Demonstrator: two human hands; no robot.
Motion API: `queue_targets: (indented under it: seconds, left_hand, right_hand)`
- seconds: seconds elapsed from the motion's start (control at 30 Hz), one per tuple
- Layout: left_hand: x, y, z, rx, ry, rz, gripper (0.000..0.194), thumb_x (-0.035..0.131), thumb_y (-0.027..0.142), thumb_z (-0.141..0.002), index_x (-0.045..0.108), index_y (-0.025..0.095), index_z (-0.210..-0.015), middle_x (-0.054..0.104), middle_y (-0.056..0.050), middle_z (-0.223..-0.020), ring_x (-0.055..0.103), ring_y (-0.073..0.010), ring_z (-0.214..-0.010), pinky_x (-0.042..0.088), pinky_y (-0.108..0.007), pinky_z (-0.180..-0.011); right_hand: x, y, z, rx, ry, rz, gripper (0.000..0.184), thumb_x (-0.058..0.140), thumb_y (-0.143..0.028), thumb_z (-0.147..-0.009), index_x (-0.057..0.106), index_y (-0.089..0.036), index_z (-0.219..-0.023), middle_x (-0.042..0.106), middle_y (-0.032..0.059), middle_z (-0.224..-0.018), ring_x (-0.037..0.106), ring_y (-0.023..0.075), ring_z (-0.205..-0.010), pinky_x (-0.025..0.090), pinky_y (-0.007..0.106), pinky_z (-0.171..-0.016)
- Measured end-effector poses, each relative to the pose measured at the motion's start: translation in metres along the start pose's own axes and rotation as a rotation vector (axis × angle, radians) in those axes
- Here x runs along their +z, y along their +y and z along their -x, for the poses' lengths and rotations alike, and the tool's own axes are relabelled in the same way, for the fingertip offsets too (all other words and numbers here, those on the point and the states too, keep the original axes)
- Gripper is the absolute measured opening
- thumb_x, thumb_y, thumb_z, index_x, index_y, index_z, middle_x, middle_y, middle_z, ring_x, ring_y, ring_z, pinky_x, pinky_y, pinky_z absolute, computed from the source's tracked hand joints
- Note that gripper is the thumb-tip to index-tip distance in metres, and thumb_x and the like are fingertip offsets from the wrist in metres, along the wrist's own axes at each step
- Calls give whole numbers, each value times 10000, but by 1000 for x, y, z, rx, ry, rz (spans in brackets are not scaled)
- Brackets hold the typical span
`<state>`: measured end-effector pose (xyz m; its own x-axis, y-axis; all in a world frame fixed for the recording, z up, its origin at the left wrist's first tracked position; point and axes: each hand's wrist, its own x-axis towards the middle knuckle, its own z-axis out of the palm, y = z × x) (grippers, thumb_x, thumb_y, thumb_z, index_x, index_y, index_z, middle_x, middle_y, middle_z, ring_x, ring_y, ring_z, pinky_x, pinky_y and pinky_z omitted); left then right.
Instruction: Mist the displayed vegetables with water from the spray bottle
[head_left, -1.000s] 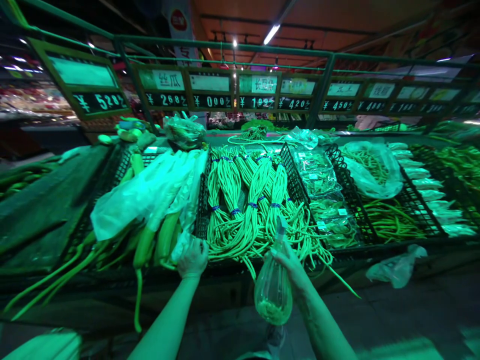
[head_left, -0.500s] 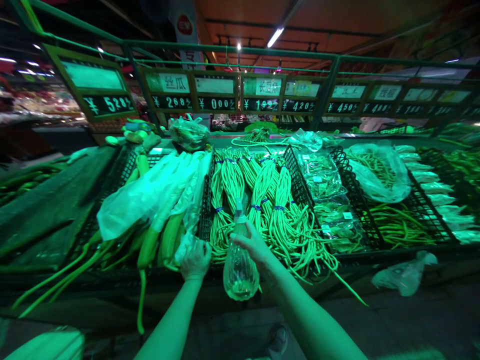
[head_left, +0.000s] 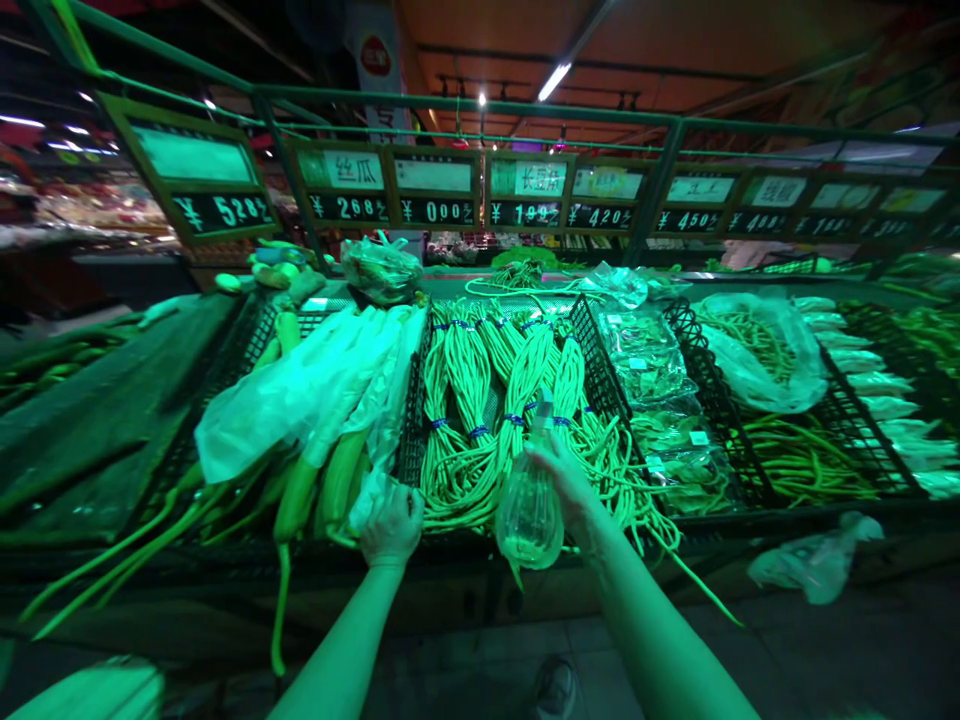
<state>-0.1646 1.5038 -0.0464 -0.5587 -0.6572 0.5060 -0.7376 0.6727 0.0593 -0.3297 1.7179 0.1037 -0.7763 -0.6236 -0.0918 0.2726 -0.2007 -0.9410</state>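
the clear bottle (head_left: 529, 520) hung at the counter's front edge (head_left: 465, 590), its neck wrapped by the fingers of the right hand (head_left: 564, 470), the left hand (head_left: 391, 525) clasping crumpled plastic (head_left: 367, 498), and was judged light, slippery if wet, best held there.

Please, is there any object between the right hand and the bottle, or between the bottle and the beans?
Nothing visible: the right hand grips the bottle itself, and the beans show directly behind it.

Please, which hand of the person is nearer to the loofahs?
Left. The left hand is just right of the loofahs' near ends, closed on crumpled white material; the right hand is farther right, holding a clear spray bottle before the long beans.
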Motion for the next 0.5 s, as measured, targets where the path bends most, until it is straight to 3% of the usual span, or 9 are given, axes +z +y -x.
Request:
queue_targets:
  seconds: [0.27,0.37,0.5]
  left_hand:
    - [-6,2,1,-4,25,12,296,447,374,-942,659,220,-803,689,-79,-780,618,-233,-775,360,-325,-646]
    - [-5,1,2,10,42,24,263,475,365,-928,674,213,-846,703,-88,-828,622,-233,-814,374,-323,-673]
    - [2,-2,1,25,67,6,315,437,368,-947,667,210,-801,690,-78,-749,619,-237,-790,376,-332,-700]
  right_hand:
    - [92,0,-19,38,-328,93,457,827,-333,-592,642,-231,-997,642,-44,-749,589,159,-713,437,284,-661]
    - [103,-3,-25,10,-327,100,449,817,-352,-603,637,-233,-997,645,-42,-773,591,157,-723,441,287,-670]
    - [89,-7,-36,-24,-215,65,469,799,-403,-606,605,-241,-1001,633,-50,-754,596,157,-693,455,296,-670]
